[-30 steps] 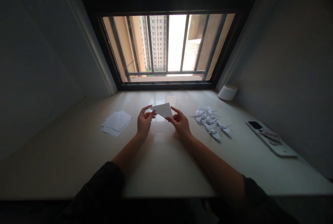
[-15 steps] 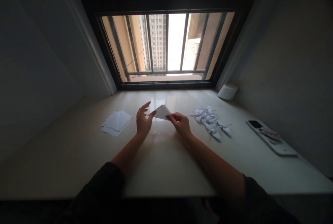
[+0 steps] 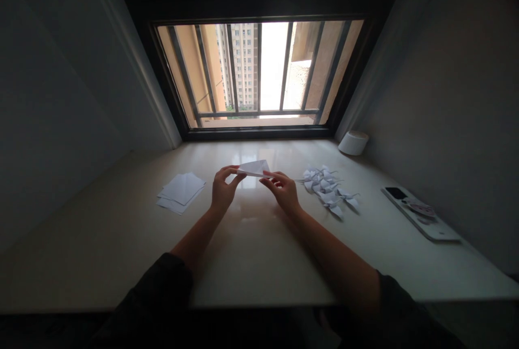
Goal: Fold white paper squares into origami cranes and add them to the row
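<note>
A folded sheet of white paper (image 3: 254, 167) is held up above the pale counter, between my two hands. My left hand (image 3: 225, 184) pinches its left corner between thumb and fingers. At the right end, my right hand (image 3: 283, 189) grips the lower edge with its fingertips, the thumb a little lower. To the right of my right hand lies a cluster of several folded paper cranes (image 3: 324, 185). Left of my left hand is a loose stack of white paper sheets (image 3: 182, 190).
A phone (image 3: 421, 215) with a pale case lies at the right side of the counter (image 3: 259, 262). A white round object (image 3: 353, 143) stands in the back right corner. Behind the counter is a dark-framed window (image 3: 259, 133) with bars outside.
My left hand's raised fingers have come down onto the paper's left corner. The paper has turned and tilted, its lower edge now nearly level. My right fingers have shifted on the right end.
</note>
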Demonstrator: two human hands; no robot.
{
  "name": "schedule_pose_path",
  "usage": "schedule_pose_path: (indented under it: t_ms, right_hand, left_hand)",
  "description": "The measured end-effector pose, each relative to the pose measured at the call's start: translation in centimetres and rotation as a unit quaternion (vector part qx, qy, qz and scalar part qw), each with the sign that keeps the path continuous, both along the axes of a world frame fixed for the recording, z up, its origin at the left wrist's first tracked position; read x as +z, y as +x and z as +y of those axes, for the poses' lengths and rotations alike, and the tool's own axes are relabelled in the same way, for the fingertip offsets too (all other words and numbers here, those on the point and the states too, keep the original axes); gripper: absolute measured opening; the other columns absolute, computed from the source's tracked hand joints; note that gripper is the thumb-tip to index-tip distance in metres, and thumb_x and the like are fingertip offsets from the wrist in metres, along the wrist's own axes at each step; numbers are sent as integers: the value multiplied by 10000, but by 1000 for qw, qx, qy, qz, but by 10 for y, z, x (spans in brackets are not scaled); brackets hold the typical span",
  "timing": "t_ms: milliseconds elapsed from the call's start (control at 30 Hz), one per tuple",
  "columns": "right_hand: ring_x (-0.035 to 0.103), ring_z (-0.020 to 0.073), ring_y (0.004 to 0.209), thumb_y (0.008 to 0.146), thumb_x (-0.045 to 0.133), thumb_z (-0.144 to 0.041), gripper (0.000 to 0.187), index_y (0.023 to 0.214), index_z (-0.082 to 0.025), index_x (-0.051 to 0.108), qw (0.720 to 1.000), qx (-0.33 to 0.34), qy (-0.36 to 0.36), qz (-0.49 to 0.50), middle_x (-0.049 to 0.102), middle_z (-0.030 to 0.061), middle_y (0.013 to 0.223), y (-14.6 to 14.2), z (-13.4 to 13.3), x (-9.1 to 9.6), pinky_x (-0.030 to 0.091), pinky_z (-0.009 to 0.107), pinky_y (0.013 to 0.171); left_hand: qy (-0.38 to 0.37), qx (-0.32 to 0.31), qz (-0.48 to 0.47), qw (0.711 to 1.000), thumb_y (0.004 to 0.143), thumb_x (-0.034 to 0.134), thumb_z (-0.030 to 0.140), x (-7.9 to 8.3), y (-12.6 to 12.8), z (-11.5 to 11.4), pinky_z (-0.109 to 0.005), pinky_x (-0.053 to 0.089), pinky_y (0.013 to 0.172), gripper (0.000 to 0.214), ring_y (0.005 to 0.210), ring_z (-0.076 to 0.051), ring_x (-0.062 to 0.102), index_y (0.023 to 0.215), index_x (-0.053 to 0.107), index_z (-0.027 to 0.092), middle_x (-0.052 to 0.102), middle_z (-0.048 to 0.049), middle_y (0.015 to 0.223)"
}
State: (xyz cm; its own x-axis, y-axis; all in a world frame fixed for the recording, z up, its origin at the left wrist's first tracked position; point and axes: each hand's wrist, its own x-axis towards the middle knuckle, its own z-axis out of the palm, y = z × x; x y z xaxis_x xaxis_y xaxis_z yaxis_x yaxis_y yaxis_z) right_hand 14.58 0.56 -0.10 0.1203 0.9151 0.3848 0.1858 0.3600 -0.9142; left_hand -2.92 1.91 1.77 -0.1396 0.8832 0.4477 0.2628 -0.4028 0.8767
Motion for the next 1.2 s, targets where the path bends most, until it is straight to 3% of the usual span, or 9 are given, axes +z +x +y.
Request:
schedule_pose_path:
  t_ms: [133, 333, 500, 667, 867, 1000, 1100, 1200]
  right_hand:
    - [535, 132, 613, 610, 732, -477, 461, 981, -205, 702, 1000, -1, 3, 19, 663, 63, 877, 2, 3, -1, 429, 264, 539]
    - [576, 146, 616, 608, 734, -465, 391, 895, -202, 697, 998, 15, -16, 54, 692, 53, 822, 0, 9, -9, 458, 286, 592]
    - [629, 180, 650, 584, 749, -457, 338, 755, -183, 651, 984, 71, -61, 150, 686, 40, 694, -2, 11, -11, 490, 311, 657]
    - [646, 190, 647, 618, 720, -472, 332, 723, -172, 625, 978, 120, -109, 129, 695, 57, 694, -2, 11, -11, 475, 297, 633]
    - [625, 186, 653, 574, 737, -493, 357, 610, -187, 556, 987, -8, -44, 156, 644, 23, 629, 0, 13, -12, 479, 295, 615]
    - [590, 164, 637, 556, 756, -475, 348, 613, -185, 574, 986, -55, -18, 153, 633, 16, 653, 2, 14, -12, 478, 285, 594]
    - [589, 162, 648, 564, 762, -447, 318, 624, -185, 592, 985, -46, -8, 165, 644, 20, 687, 2, 14, -12, 485, 293, 616]
    - [602, 171, 680, 573, 758, -443, 302, 639, -189, 608, 985, -40, -3, 165, 666, 29, 731, 2, 14, -12, 494, 309, 654]
  left_hand:
    - [-8, -9, -16, 1000, 675, 703, 363, -5, -1, 4, -394, 399, 905, 163, 1055, -238, 549, 736, 673, 215, 635, -62, 1071]
    - [-61, -57, -145, 986, 663, 707, 372, -8, 0, 7, -352, 466, 833, 239, 969, -216, 598, 761, 650, 161, 607, -102, 1160]
    - [-61, -51, -143, 987, 658, 710, 376, -5, 2, 5, -333, 471, 814, 241, 987, -226, 588, 756, 657, 162, 639, -95, 1096]
    - [-62, -58, -144, 986, 675, 696, 382, -3, 4, 2, -327, 466, 784, 225, 897, -210, 609, 768, 665, 180, 680, -64, 961]
    - [-7, -12, -49, 999, 679, 701, 347, 1, 2, -2, -354, 409, 874, 148, 981, -216, 581, 751, 686, 219, 671, -49, 973]
    - [-48, -6, -37, 998, 645, 732, 357, -1, 1, -1, -329, 442, 797, 289, 941, -211, 574, 907, 686, 243, 636, -68, 1048]
    - [-104, -70, -70, 990, 669, 705, 408, -4, 1, 1, -331, 457, 771, 375, 881, -204, 601, 988, 643, 222, 649, -79, 1001]
    - [-120, -125, -123, 977, 682, 682, 444, -5, 3, 3, -330, 467, 766, 345, 872, -206, 630, 909, 606, 195, 672, -70, 909]
